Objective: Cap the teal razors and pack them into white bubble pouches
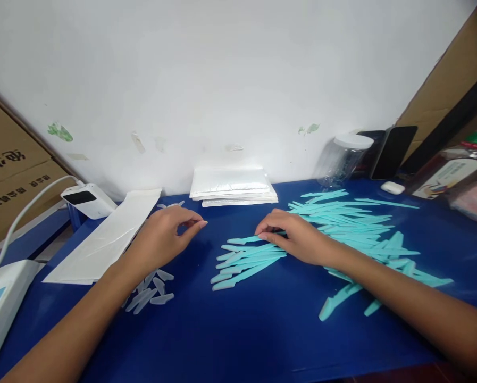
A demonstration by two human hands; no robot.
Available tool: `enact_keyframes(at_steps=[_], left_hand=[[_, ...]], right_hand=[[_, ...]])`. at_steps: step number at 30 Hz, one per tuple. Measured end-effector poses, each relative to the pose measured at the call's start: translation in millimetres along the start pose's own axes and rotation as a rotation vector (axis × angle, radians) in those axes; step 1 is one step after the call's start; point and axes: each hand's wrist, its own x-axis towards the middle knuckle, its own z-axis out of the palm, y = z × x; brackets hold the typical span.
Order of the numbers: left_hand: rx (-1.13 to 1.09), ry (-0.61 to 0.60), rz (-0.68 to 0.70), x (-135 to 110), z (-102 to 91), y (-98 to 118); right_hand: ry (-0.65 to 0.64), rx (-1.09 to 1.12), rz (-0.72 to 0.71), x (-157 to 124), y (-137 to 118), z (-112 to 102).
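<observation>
In the head view my right hand [288, 234] pinches the handle of a teal eyebrow razor [242, 241] at the top of a small fanned row of razors [242, 270]. A larger heap of the same razors [353, 221] spreads behind and beneath my right forearm. My left hand [170, 234] is raised above the table's left half, thumb and forefinger pinched together. Whether something small sits between those fingertips I cannot make out. Close to my left forearm lie several clear plastic blade caps [152, 292], partly covered by the arm.
White plastic packets [232, 186] are stacked against the wall, and a long white packet [110, 234] lies at left. A white device [89, 199] with a cable stands behind it. A clear jar [344, 159], a phone [393, 152], an earbud case [392, 188] and a bottle [445, 170] stand at the back right.
</observation>
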Motion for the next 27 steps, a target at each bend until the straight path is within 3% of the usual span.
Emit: enact_keyframes(at_steps=[3, 5, 7, 10, 13, 20, 27], left_hand=[[0.099, -0.078, 0.019, 0.6, -3.5, -4.5], [0.188, -0.113, -0.048, 0.2, -10.9, -16.3], [0.282, -0.126, -0.122, -1.1, -20.1, -36.1], [0.327, -0.134, -0.198, -3.6, -28.6, -69.8], [0.318, -0.152, -0.228, -4.3, -25.1, -91.3], [0.205, -0.206, -0.257, 1.2, -7.8, -89.8], [0.184, -0.188, -0.228, 1.9, -11.7, -94.2]], right_hand=[[0.024, -0.097, -0.078, 1.6, 1.9, -12.6], [0.1, -0.206, -0.055, 1.9, 12.3, -34.0], [0.199, -0.362, 0.061, -1.0, 31.5, -64.1], [0.234, -0.627, 0.28, -11.7, 67.4, -111.2], [0.199, -0.647, 0.355, -22.5, 97.7, -138.5], [0.071, -0.635, 0.476, -17.1, 137.3, -131.4], [-0.04, -0.515, 0.531, -21.4, 126.6, -135.6]])
